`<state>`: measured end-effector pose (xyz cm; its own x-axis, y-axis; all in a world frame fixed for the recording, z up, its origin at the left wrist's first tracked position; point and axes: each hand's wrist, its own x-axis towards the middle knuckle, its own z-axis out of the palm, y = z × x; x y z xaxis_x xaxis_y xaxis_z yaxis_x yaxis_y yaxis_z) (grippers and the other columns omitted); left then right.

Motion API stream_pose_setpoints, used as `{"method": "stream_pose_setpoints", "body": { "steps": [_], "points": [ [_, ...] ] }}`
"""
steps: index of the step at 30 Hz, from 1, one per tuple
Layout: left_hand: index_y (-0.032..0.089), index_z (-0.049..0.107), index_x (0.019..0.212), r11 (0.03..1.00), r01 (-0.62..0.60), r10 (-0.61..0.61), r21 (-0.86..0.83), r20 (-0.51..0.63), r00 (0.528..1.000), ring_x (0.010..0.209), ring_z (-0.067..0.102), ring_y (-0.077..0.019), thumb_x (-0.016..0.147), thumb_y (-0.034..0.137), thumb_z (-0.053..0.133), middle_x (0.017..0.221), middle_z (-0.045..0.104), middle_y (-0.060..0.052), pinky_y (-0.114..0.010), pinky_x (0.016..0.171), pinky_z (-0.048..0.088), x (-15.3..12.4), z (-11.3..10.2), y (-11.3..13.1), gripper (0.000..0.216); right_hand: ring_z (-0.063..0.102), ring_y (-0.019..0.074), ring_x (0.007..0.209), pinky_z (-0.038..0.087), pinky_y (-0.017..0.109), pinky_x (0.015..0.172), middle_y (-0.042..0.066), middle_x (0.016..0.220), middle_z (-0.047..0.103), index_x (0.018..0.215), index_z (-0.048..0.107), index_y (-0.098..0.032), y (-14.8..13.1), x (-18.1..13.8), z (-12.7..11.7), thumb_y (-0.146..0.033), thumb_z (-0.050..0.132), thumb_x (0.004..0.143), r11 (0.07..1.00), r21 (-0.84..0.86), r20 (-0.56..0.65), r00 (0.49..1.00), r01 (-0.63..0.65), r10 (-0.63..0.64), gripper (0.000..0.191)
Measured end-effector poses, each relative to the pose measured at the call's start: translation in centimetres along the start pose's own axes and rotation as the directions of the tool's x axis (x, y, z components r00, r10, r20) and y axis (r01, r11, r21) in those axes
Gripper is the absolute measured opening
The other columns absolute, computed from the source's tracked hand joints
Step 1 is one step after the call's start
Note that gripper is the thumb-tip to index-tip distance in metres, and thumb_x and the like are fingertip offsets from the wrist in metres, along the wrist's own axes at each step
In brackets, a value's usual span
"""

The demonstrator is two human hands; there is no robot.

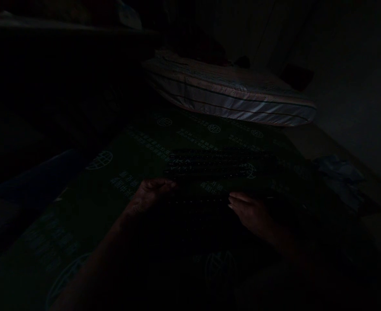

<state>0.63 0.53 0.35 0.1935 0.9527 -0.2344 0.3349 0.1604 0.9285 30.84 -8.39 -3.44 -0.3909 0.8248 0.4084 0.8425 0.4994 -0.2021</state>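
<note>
The scene is very dark. A dark, flat, studded piece of cloth or strap (pixel 216 166) lies on a green printed sheet (pixel 119 164). My left hand (pixel 148 194) rests at its near left edge with the fingers curled onto it. My right hand (pixel 249 211) is at its near right side, fingers together and pointing left, touching the dark material. Whether either hand truly grips the material is hard to see.
A striped folded mattress or cushion (pixel 229 93) lies behind the sheet. A crumpled bluish cloth (pixel 336 172) sits at the right. Dark shapes fill the left side, and a plain wall stands at the far right.
</note>
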Motion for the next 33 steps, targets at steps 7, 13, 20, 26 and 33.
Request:
{"method": "stream_pose_setpoints", "body": {
  "steps": [7, 13, 20, 26, 33],
  "points": [
    [0.02, 0.072, 0.073, 1.0, -0.008, 0.008, 0.013, 0.013, 1.0, 0.063, 0.064, -0.0155, 0.064, 0.045, 0.066, 0.071, 0.072, -0.002, -0.021, 0.055, 0.049, 0.0, 0.0, 0.3, 0.027, 0.056, 0.0279, 0.113, 0.048, 0.044, 0.094, 0.016, 0.116, 0.064, 0.107, 0.065, -0.01, -1.9, -1.4, 0.0, -0.017, 0.05, 0.089, 0.95, -0.297, -0.066, 0.991, 0.092, -0.116, 0.024],
    [0.02, 0.072, 0.075, 1.0, -0.019, 0.019, 0.014, 0.013, 1.0, 0.063, 0.064, -0.0166, 0.065, 0.047, 0.066, 0.071, 0.072, -0.003, -0.022, 0.055, 0.049, 0.1, 0.0, -0.1, 0.03, 0.055, 0.0297, 0.114, 0.048, 0.045, 0.094, 0.018, 0.117, 0.063, 0.107, 0.064, -0.007, -2.5, -1.7, 0.1, -0.019, 0.048, 0.09, 0.942, -0.321, -0.064, 0.991, 0.093, -0.12, 0.026],
    [0.02, 0.072, 0.074, 0.998, -0.056, 0.056, -0.005, 0.005, 0.998, 0.066, 0.065, -0.0175, 0.063, 0.05, 0.067, 0.073, 0.073, -0.003, -0.023, 0.057, 0.05, 0.4, 0.0, -0.4, 0.032, 0.061, 0.0254, 0.104, 0.05, 0.041, 0.091, 0.014, 0.112, 0.066, 0.104, 0.066, -0.013, -1.3, -0.9, 0.1, -0.018, 0.049, 0.089, 0.991, -0.13, -0.029, 1.0, -0.011, 0.007, 0.024],
    [0.019, 0.072, 0.074, 0.999, -0.039, 0.039, -0.033, -0.003, 0.999, 0.065, 0.065, -0.0187, 0.06, 0.05, 0.069, 0.072, 0.072, -0.004, -0.024, 0.057, 0.051, 0.4, 0.1, -0.2, 0.034, 0.064, 0.0162, 0.086, 0.052, 0.029, 0.079, 0.004, 0.095, 0.067, 0.088, 0.066, -0.021, 0.4, 1.4, -0.8, -0.012, 0.054, 0.084, 0.976, 0.152, 0.144, 0.98, -0.158, 0.136, 0.016],
    [0.02, 0.071, 0.074, 0.997, -0.052, 0.052, -0.05, -0.003, 0.999, 0.062, 0.064, -0.017, 0.064, 0.047, 0.068, 0.068, 0.072, -0.003, -0.023, 0.054, 0.05, 0.4, 0.2, -0.6, 0.029, 0.06, 0.0162, 0.084, 0.047, 0.029, 0.074, 0.004, 0.092, 0.06, 0.087, 0.058, -0.02, 0.5, 2.3, -1.8, -0.011, 0.053, 0.084, 0.981, 0.135, 0.293, 0.951, -0.143, 0.098, 0.01]
  ]
}}
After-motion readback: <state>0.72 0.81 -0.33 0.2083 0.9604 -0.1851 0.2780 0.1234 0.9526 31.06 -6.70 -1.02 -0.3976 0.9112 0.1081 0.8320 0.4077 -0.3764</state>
